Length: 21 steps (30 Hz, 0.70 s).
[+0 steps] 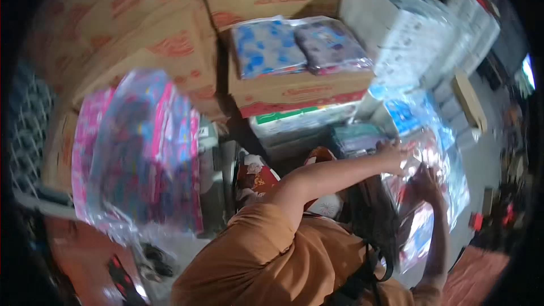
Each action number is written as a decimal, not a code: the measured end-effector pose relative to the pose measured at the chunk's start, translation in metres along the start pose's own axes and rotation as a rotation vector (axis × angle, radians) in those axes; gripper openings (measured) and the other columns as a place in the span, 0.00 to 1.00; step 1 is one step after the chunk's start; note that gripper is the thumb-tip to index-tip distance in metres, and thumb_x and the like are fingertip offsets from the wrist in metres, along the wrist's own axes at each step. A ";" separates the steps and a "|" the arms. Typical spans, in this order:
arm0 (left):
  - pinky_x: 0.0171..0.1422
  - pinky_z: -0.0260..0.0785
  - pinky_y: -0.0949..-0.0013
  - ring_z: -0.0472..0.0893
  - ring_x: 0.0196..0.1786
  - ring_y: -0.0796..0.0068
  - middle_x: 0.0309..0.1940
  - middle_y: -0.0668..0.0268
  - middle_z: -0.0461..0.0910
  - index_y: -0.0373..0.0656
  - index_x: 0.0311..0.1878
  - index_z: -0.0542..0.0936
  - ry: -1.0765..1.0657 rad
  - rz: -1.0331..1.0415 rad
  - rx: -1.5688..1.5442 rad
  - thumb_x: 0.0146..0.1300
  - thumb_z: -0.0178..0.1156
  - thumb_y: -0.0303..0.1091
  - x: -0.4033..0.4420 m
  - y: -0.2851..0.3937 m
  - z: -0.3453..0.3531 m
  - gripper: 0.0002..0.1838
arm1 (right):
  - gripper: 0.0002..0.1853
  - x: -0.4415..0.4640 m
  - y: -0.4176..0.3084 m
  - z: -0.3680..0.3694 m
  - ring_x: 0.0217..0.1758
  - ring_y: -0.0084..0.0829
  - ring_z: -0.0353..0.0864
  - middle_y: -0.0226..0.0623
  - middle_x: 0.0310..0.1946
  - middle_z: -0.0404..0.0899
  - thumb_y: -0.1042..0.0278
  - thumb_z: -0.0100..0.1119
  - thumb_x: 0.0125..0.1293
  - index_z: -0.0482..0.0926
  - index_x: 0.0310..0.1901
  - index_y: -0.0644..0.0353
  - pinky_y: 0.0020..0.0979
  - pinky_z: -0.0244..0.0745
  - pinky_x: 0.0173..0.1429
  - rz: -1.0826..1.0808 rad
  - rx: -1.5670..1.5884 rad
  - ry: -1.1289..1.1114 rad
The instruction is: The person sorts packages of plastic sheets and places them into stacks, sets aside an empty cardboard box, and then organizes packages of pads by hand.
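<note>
Currently I have the left hand [392, 156] and the right hand [428, 184] close together at a shiny plastic-wrapped bundle [451, 181], to the right of the orange shirt [306, 255]. Both touch its wrap, but with blur and glare I cannot tell whether either grip is narrow or closed on the plastic. Ahead of me, a blue-and-white packet [267, 48] and a greyish packet [331, 45] lie side by side on a cardboard box [300, 89], while a pink-and-blue pack [139, 156] stands well apart on the left.
</note>
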<state>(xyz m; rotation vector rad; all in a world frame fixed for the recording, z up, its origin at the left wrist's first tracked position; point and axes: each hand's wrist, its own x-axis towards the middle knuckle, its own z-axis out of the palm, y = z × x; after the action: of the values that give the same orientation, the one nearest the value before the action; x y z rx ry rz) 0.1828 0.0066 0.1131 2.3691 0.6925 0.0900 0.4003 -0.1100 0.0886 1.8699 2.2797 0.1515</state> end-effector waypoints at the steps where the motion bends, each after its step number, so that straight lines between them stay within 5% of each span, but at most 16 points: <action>1: 0.58 0.37 0.33 0.44 0.62 0.34 0.62 0.40 0.39 0.67 0.64 0.46 0.027 0.032 -0.012 0.42 0.59 0.57 0.014 -0.008 0.018 0.46 | 0.17 0.003 0.011 0.004 0.53 0.46 0.59 0.43 0.52 0.60 0.60 0.50 0.55 0.69 0.46 0.58 0.45 0.59 0.53 -0.130 -0.037 -0.051; 3: 0.61 0.33 0.35 0.40 0.63 0.35 0.62 0.40 0.42 0.64 0.62 0.54 -0.013 0.222 0.007 0.43 0.57 0.57 0.022 -0.019 0.013 0.41 | 0.16 0.018 0.022 -0.019 0.48 0.44 0.65 0.42 0.45 0.66 0.60 0.51 0.55 0.70 0.44 0.56 0.41 0.63 0.50 -0.313 0.141 -0.151; 4: 0.61 0.33 0.35 0.40 0.63 0.35 0.62 0.40 0.42 0.64 0.62 0.54 0.022 0.212 0.007 0.43 0.57 0.57 0.020 -0.016 0.001 0.41 | 0.14 0.031 0.029 -0.027 0.44 0.42 0.68 0.42 0.39 0.71 0.60 0.52 0.54 0.72 0.42 0.54 0.38 0.65 0.48 -0.325 0.404 -0.187; 6: 0.61 0.32 0.35 0.39 0.64 0.36 0.62 0.42 0.43 0.60 0.60 0.61 0.097 0.026 -0.047 0.44 0.54 0.61 0.010 -0.013 -0.022 0.38 | 0.12 0.050 0.035 -0.064 0.37 0.43 0.71 0.41 0.31 0.73 0.58 0.54 0.52 0.75 0.34 0.55 0.38 0.67 0.42 -0.223 0.267 -0.229; 7: 0.59 0.35 0.33 0.43 0.62 0.33 0.62 0.43 0.45 0.62 0.59 0.62 0.124 0.020 -0.009 0.40 0.55 0.63 -0.001 -0.012 -0.045 0.39 | 0.12 0.062 0.033 -0.078 0.31 0.43 0.73 0.41 0.23 0.75 0.55 0.57 0.50 0.78 0.25 0.56 0.38 0.69 0.37 -0.097 0.161 -0.271; 8: 0.56 0.38 0.31 0.46 0.60 0.31 0.61 0.43 0.47 0.65 0.58 0.63 0.145 0.009 0.024 0.36 0.56 0.64 -0.012 -0.017 -0.068 0.41 | 0.14 0.084 0.031 -0.089 0.30 0.41 0.74 0.42 0.24 0.76 0.54 0.58 0.49 0.77 0.21 0.57 0.39 0.69 0.36 -0.302 0.135 -0.276; 9: 0.54 0.49 0.35 0.60 0.57 0.39 0.55 0.43 0.60 0.58 0.53 0.70 0.288 0.035 0.127 0.37 0.56 0.62 -0.014 -0.033 -0.080 0.36 | 0.15 0.107 0.024 -0.096 0.28 0.41 0.74 0.43 0.22 0.76 0.52 0.58 0.49 0.77 0.20 0.57 0.40 0.69 0.34 -0.291 0.107 -0.207; 11: 0.48 0.57 0.38 0.71 0.49 0.50 0.43 0.48 0.72 0.51 0.46 0.74 0.159 0.050 0.206 0.37 0.59 0.56 -0.018 -0.073 -0.124 0.31 | 0.21 0.157 -0.008 -0.122 0.23 0.43 0.74 0.45 0.17 0.74 0.47 0.56 0.50 0.77 0.16 0.60 0.40 0.68 0.31 -0.336 -0.029 -0.134; 13: 0.44 0.60 0.40 0.75 0.43 0.56 0.35 0.55 0.77 0.47 0.41 0.77 0.436 0.039 0.291 0.37 0.61 0.51 -0.057 -0.106 -0.156 0.26 | 0.24 0.214 -0.042 -0.139 0.25 0.44 0.75 0.46 0.18 0.74 0.46 0.49 0.54 0.76 0.16 0.61 0.41 0.68 0.32 -0.546 -0.271 -0.091; 14: 0.47 0.58 0.41 0.73 0.46 0.56 0.34 0.55 0.77 0.47 0.41 0.77 0.303 -0.245 0.216 0.37 0.63 0.49 -0.046 -0.143 -0.167 0.26 | 0.15 0.234 -0.061 -0.148 0.22 0.40 0.70 0.39 0.16 0.70 0.56 0.56 0.50 0.70 0.15 0.56 0.37 0.64 0.30 -0.665 -0.103 0.107; 15: 0.52 0.54 0.41 0.69 0.51 0.54 0.38 0.55 0.76 0.47 0.40 0.78 0.392 -0.439 0.357 0.38 0.64 0.51 -0.075 -0.147 -0.181 0.25 | 0.12 0.255 -0.106 -0.172 0.24 0.40 0.71 0.40 0.16 0.70 0.58 0.55 0.50 0.71 0.18 0.57 0.36 0.65 0.31 -0.641 -0.307 0.003; 16: 0.56 0.49 0.41 0.61 0.58 0.52 0.48 0.55 0.71 0.48 0.43 0.77 0.530 -0.518 0.435 0.37 0.64 0.53 -0.106 -0.149 -0.190 0.28 | 0.10 0.293 -0.108 -0.161 0.26 0.41 0.71 0.43 0.20 0.72 0.61 0.54 0.50 0.72 0.22 0.59 0.37 0.66 0.33 -0.804 0.053 0.165; 17: 0.57 0.46 0.39 0.55 0.60 0.47 0.55 0.53 0.62 0.48 0.46 0.75 0.619 -0.578 0.437 0.39 0.63 0.53 -0.129 -0.157 -0.195 0.30 | 0.12 0.277 -0.163 -0.204 0.32 0.42 0.71 0.45 0.25 0.72 0.61 0.54 0.51 0.72 0.27 0.62 0.36 0.66 0.36 -0.545 0.251 0.128; 18: 0.58 0.41 0.37 0.50 0.63 0.46 0.58 0.49 0.57 0.48 0.52 0.71 0.683 -0.582 0.398 0.47 0.58 0.51 -0.145 -0.178 -0.198 0.29 | 0.15 0.307 -0.177 -0.189 0.37 0.45 0.71 0.47 0.32 0.73 0.61 0.57 0.50 0.73 0.35 0.64 0.34 0.67 0.40 -0.548 0.435 0.227; 20: 0.61 0.37 0.39 0.46 0.65 0.45 0.62 0.47 0.47 0.49 0.56 0.66 0.740 -0.696 0.453 0.55 0.48 0.43 -0.166 -0.201 -0.199 0.24 | 0.25 0.338 -0.223 -0.187 0.44 0.44 0.71 0.49 0.41 0.73 0.61 0.60 0.48 0.70 0.47 0.64 0.35 0.65 0.49 -0.393 0.503 0.286; 21: 0.63 0.37 0.42 0.45 0.65 0.45 0.63 0.47 0.44 0.50 0.57 0.64 0.735 -0.731 0.493 0.55 0.47 0.41 -0.187 -0.196 -0.200 0.24 | 0.29 0.395 -0.227 -0.137 0.48 0.46 0.69 0.48 0.47 0.69 0.62 0.61 0.46 0.66 0.51 0.64 0.39 0.64 0.51 -0.524 0.530 0.498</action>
<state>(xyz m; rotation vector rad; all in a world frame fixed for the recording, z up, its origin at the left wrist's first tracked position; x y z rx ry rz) -0.1145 0.1547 0.1692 2.3271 2.0867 0.5324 0.0798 0.2372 0.1458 1.4493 3.3421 -0.0866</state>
